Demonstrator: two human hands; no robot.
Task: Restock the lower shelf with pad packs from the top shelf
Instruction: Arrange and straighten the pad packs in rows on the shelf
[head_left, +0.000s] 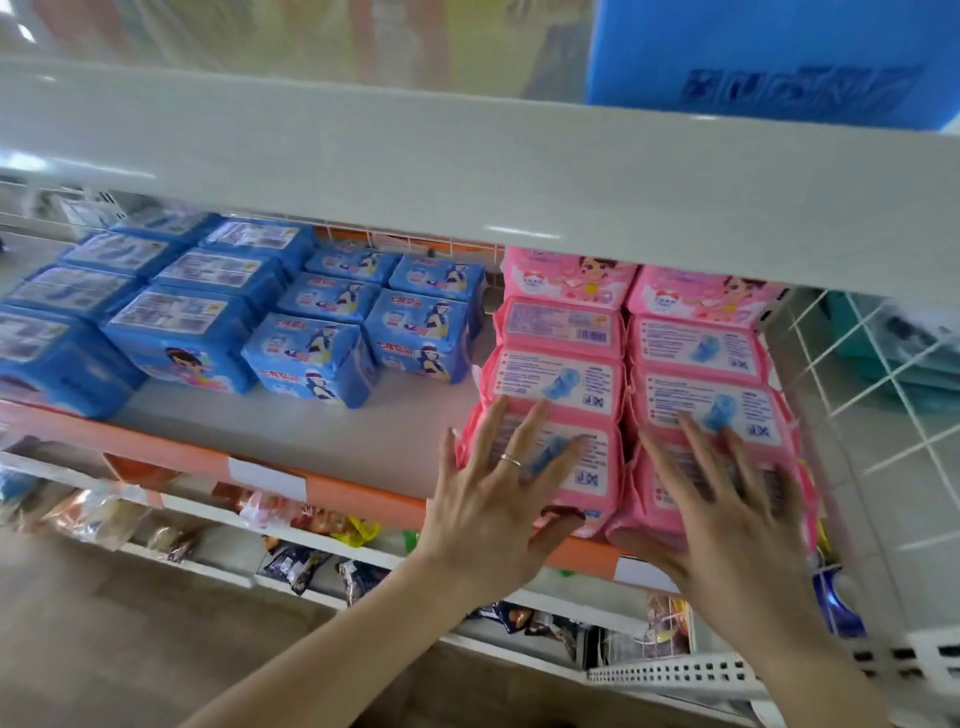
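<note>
Left grip and right grip, fingers spread open, press front pink pad packs on lower shelf

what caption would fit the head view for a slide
Left hand and right hand rest open on front pink pad packs, blue packs alongside.

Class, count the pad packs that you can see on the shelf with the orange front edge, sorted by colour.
Blue packs: 12
Pink packs: 8
Total: 20
</note>
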